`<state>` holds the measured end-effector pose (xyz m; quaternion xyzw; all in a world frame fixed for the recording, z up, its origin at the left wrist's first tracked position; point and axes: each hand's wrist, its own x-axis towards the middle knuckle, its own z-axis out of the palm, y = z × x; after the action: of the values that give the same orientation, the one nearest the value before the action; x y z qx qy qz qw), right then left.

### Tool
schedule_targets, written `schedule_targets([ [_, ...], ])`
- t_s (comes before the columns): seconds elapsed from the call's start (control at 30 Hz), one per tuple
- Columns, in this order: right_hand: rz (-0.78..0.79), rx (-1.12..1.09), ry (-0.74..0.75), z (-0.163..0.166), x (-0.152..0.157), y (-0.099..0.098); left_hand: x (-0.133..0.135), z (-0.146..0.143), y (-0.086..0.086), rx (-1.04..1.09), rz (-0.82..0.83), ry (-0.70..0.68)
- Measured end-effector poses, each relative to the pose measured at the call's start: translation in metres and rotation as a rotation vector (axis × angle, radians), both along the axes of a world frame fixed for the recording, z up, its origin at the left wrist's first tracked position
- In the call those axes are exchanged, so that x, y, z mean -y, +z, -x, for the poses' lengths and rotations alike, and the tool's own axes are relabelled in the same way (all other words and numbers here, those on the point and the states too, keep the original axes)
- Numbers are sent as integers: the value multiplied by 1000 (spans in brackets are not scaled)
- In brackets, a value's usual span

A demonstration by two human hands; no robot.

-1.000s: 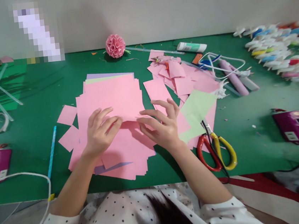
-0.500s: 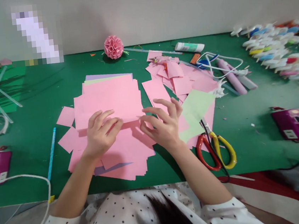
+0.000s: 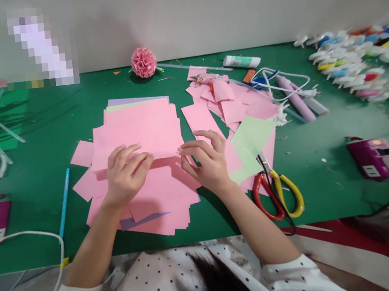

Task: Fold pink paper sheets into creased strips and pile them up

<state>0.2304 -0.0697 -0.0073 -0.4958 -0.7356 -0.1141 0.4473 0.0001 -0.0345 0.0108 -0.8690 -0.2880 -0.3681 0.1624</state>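
Note:
A folded pink paper sheet point(image 3: 137, 130) lies on a stack of pink sheets point(image 3: 167, 201) on the green table mat point(image 3: 327, 191). My left hand point(image 3: 124, 176) rests flat on the sheet's near folded edge, fingers stretched and pressing down. My right hand point(image 3: 207, 162) is curled at the sheet's right corner, thumb and fingertips pinched on the edge. Lilac and pale green sheets peek out at the stack's far side.
Red-and-yellow scissors point(image 3: 279, 192) lie right of my right wrist, beside a pale green sheet point(image 3: 252, 144) and a pile of pink squares point(image 3: 231, 102). Also here: a pink paper ball point(image 3: 143, 62), a glue stick point(image 3: 241, 61), a blue pencil point(image 3: 64, 203), and purple devices point(image 3: 378, 159) at both sides.
The bulging pink sheet has been pressed flatter along its fold. My right hand's fingers have curled in onto the sheet's right corner. My left hand stays on the fold.

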Motion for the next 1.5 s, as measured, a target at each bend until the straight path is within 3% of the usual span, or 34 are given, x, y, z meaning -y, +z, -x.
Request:
schedule_targets([
  [0.37, 30, -53, -146, -30, -4, -1, -5, 6, -3, 40, 36, 17],
  [0.6, 79, 86, 60, 0, 5, 7, 3, -4, 0, -35, 60, -22],
  [1.0, 33, 57, 115, 14, 9, 4, 8, -16, 6, -36, -29, -39],
  [1.5, 18, -145, -45, -39, -2, 9, -10, 8, 1, 18, 124, 81],
])
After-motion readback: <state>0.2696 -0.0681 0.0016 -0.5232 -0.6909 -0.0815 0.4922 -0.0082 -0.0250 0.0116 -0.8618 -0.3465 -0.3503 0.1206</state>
